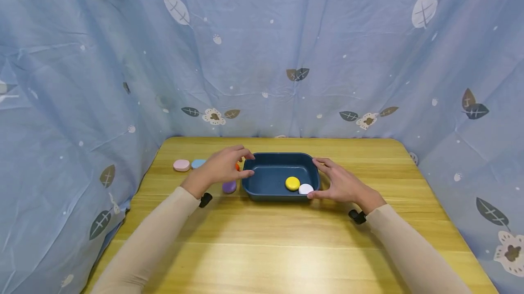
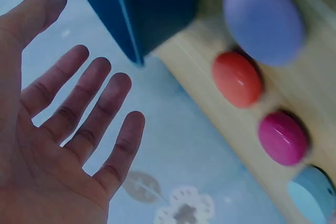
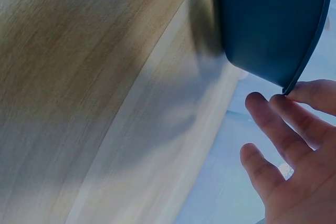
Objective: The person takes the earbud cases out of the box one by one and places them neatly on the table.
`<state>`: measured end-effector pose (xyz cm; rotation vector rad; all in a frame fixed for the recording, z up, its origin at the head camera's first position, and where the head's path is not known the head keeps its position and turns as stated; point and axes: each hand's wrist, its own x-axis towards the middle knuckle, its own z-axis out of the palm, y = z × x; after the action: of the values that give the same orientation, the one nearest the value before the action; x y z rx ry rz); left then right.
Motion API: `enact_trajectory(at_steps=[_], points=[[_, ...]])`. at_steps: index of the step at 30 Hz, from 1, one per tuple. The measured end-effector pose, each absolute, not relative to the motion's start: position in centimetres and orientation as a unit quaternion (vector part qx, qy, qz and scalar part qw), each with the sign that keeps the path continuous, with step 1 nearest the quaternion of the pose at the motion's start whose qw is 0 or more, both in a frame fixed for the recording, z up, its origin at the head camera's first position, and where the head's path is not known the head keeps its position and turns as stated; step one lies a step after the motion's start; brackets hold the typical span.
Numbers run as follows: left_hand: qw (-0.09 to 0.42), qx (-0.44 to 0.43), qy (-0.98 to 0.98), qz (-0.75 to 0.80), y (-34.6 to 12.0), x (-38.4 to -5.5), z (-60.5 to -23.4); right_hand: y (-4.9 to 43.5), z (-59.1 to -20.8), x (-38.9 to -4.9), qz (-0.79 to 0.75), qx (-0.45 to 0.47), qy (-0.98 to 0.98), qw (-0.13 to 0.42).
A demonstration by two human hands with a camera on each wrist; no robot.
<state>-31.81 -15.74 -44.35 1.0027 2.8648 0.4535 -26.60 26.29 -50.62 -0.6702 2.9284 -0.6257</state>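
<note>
A dark blue rectangular tray point(image 1: 266, 178) sits on the table with a yellow rounded piece point(image 1: 292, 183) and a white one point(image 1: 305, 189) inside, near its front right. My right hand point(image 1: 341, 182) spans the tray's right end, thumb at the front corner and index finger at the back corner. One fingertip rests on the tray rim point(image 3: 286, 90) in the right wrist view, the other fingers spread below it. At the left end my left hand point(image 1: 223, 166) has its thumb and fingers spread near the rim. The left wrist view shows its fingers point(image 2: 97, 114) apart from the tray with nothing held.
Left of the tray lie several rounded pieces: purple point(image 1: 229, 187), orange point(image 1: 237, 166), light blue point(image 1: 198, 163) and pink point(image 1: 181, 165). A magenta piece point(image 2: 283, 138) shows in the left wrist view. A blue patterned curtain point(image 1: 262, 57) surrounds the wooden table point(image 1: 278, 248).
</note>
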Motion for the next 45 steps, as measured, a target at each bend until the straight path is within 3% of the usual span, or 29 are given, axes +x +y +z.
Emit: enact_trajectory(at_steps=[25,45], points=[[0.19,0.473,0.856,0.091,-4.2,-36.0,-45.2,26.3,-50.3,-27.1,-0.19,-0.222,0.956,0.037],[0.193,0.498,0.845,-0.003,-0.1,-35.9,-47.6,26.5,-50.7,-26.9,-0.2,-0.226,0.953,0.032]])
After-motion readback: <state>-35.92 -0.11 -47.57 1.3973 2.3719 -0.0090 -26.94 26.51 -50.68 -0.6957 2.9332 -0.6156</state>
